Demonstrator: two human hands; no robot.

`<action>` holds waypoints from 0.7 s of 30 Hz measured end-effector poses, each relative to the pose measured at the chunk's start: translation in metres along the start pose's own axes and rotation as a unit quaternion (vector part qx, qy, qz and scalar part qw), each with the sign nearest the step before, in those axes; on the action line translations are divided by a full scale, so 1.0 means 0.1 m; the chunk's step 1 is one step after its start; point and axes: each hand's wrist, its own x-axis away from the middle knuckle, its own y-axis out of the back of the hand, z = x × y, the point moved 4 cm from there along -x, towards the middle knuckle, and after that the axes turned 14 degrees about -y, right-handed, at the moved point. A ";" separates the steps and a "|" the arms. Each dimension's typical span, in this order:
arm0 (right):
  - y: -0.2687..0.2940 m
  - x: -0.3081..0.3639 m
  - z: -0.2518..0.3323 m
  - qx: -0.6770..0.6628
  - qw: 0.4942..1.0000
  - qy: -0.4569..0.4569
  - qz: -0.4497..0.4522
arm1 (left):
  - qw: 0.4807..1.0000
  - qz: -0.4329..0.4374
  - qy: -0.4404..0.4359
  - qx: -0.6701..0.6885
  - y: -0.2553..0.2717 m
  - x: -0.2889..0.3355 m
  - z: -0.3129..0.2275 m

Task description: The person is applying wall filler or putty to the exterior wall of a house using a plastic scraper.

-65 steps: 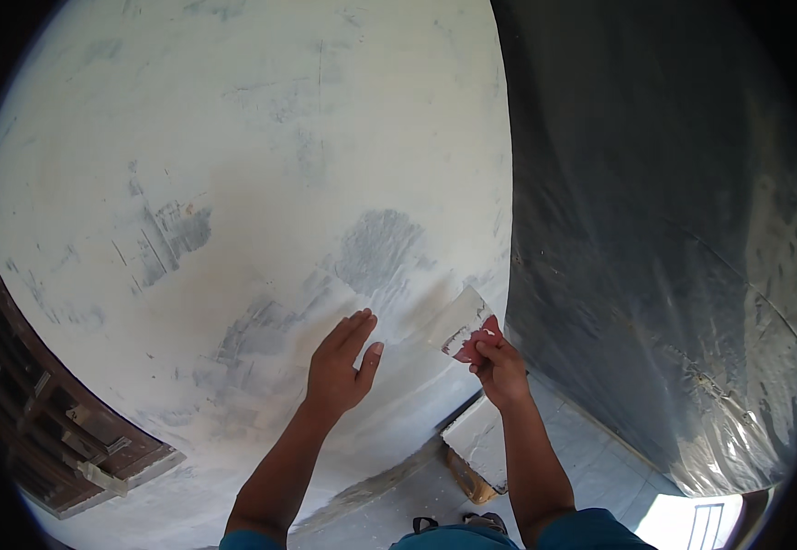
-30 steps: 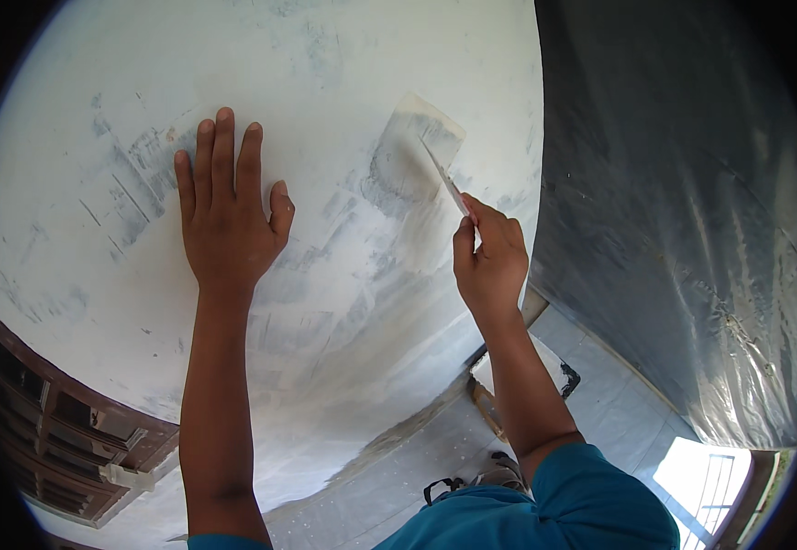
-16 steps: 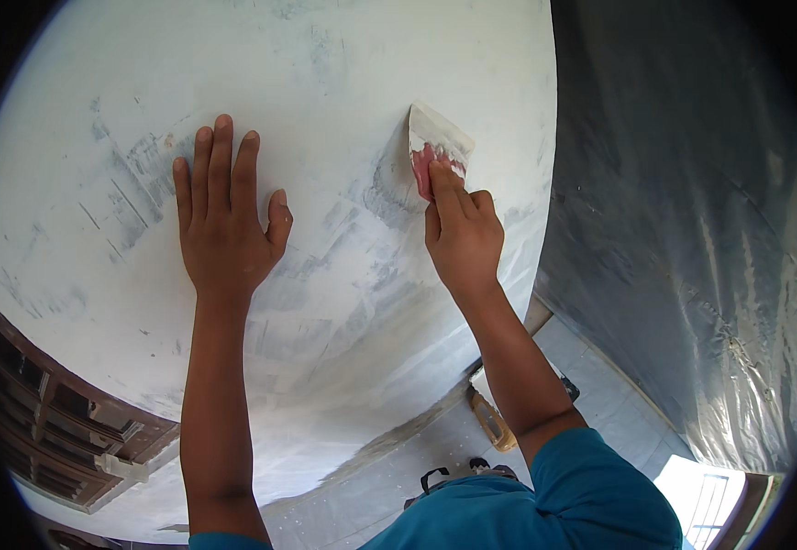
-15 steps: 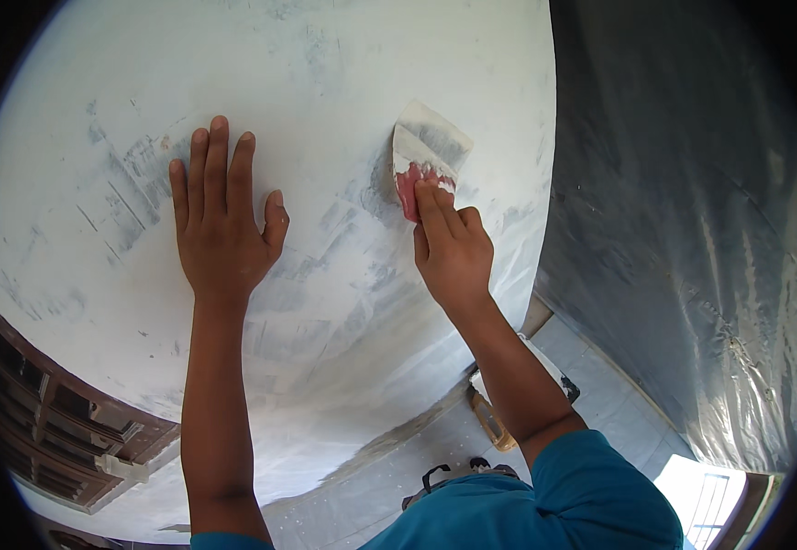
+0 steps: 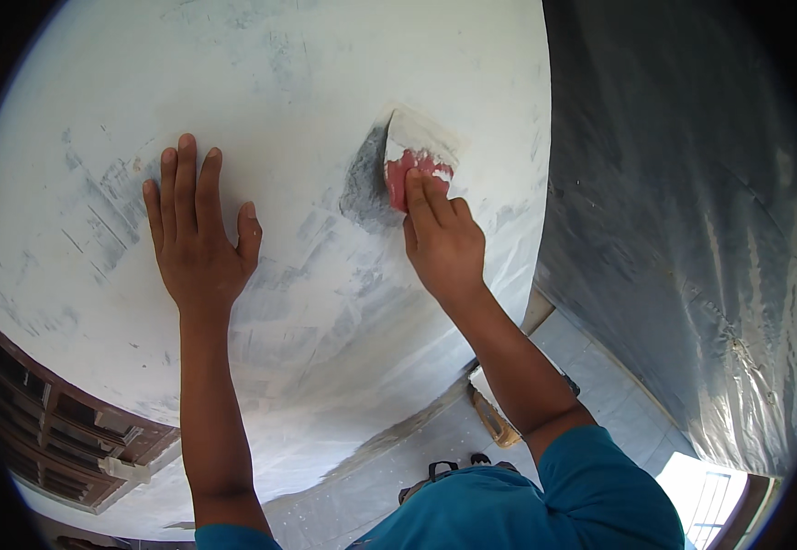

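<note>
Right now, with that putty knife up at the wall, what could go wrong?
The putty knife in the right hand might gouge the white wall if a corner digs in. The left hand, spread out and seemingly against the wall, might smudge it if damp, which I can't tell.

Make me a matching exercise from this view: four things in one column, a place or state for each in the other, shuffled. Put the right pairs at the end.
Column one
1. Left hand
2. Right hand
3. Dark plastic sheet
4. Brown barred frame

Column two
A. Along the right side of the picture
B. At the lower left of the picture
C. Gripping a scraper with a red handle and a pale blade
D. Fingers spread over the pale wall, holding nothing

Right pairs: 1-D, 2-C, 3-A, 4-B
</note>
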 end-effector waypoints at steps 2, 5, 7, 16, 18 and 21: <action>-0.20 0.55 0.28 0.010 0.993 0.113 -0.007 | 1.000 -0.008 -0.003 0.006 -0.02 -0.03 -0.02; -0.06 1.08 0.57 -0.058 0.991 0.106 0.064 | 1.000 -0.011 -0.010 0.002 0.02 -0.03 0.03; 0.21 1.01 0.51 -0.100 0.985 0.086 0.115 | 1.000 -0.012 -0.012 0.000 0.04 -0.01 0.06; 0.08 -0.23 -0.12 -0.003 0.999 -0.011 -0.043 | 1.000 -0.009 -0.005 0.009 0.02 -0.03 0.01; -0.02 0.19 0.13 -0.014 0.999 0.051 0.009 | 1.000 -0.004 0.000 0.007 0.02 -0.01 0.03; 0.13 0.85 0.23 -0.042 0.990 0.112 0.079 | 1.000 -0.002 -0.001 0.010 0.03 -0.01 0.03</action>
